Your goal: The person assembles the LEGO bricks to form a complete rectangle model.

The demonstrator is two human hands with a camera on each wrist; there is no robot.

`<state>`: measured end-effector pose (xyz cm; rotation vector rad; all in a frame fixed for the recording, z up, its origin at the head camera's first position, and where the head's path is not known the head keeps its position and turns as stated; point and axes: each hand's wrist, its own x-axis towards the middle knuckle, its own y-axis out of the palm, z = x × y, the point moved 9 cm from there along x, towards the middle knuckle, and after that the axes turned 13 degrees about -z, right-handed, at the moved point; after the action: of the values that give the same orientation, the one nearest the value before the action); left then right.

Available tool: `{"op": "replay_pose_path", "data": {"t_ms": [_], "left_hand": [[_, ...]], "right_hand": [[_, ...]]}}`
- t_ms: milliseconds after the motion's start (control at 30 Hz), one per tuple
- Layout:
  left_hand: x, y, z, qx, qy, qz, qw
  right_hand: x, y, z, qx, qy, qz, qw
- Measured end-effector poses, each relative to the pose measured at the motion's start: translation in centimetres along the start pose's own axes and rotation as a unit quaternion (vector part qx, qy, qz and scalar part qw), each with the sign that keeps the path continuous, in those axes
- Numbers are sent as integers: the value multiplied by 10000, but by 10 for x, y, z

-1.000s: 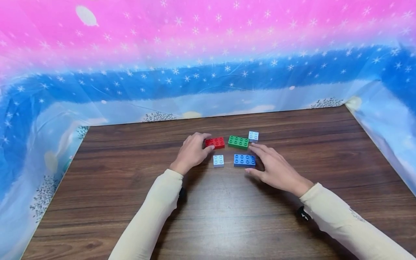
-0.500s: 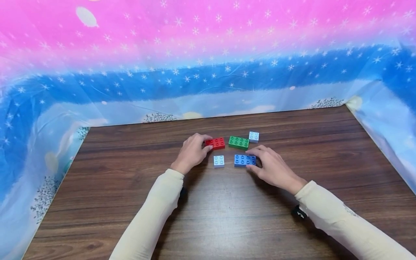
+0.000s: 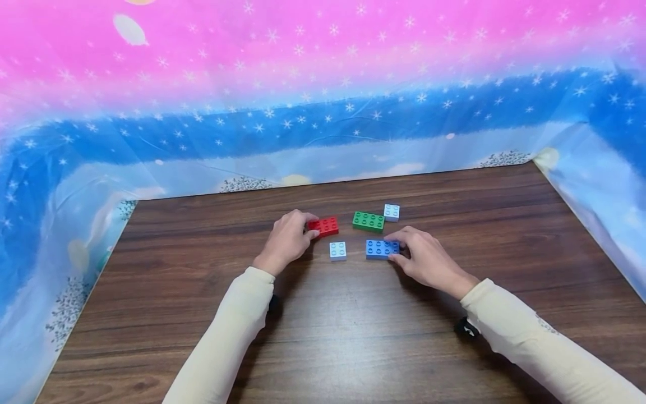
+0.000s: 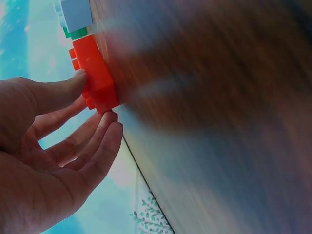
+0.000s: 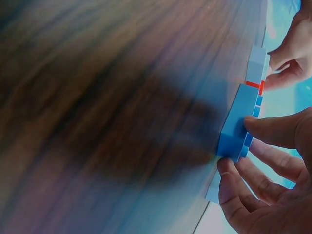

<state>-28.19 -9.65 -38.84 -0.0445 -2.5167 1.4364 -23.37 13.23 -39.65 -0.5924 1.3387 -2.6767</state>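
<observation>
My left hand pinches the left end of a red building brick, thumb on its near side. In the left wrist view the red brick lies on the table, with the thumb against its studded edge. At the right, my right hand grips the right end of a blue brick between thumb and fingers. The right wrist view has the blue brick resting on the wood. Between the hands lie a pale small brick and a green brick, both untouched.
A second pale small brick sits against the green brick's right rear corner. The brown wooden table is bounded at the back and sides by a pink and blue snowflake-patterned cloth.
My left hand has drawn the red brick to the left, away from the green one. My right hand has closed on the blue brick and shifted it slightly right.
</observation>
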Motion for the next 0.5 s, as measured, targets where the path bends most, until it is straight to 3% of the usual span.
{"op": "replay_pose_path", "data": {"t_ms": [500], "left_hand": [[-13, -12, 13, -33, -175, 25, 9998]], "right_hand": [[-3, -7, -9, -61, 79, 7, 9999]]}}
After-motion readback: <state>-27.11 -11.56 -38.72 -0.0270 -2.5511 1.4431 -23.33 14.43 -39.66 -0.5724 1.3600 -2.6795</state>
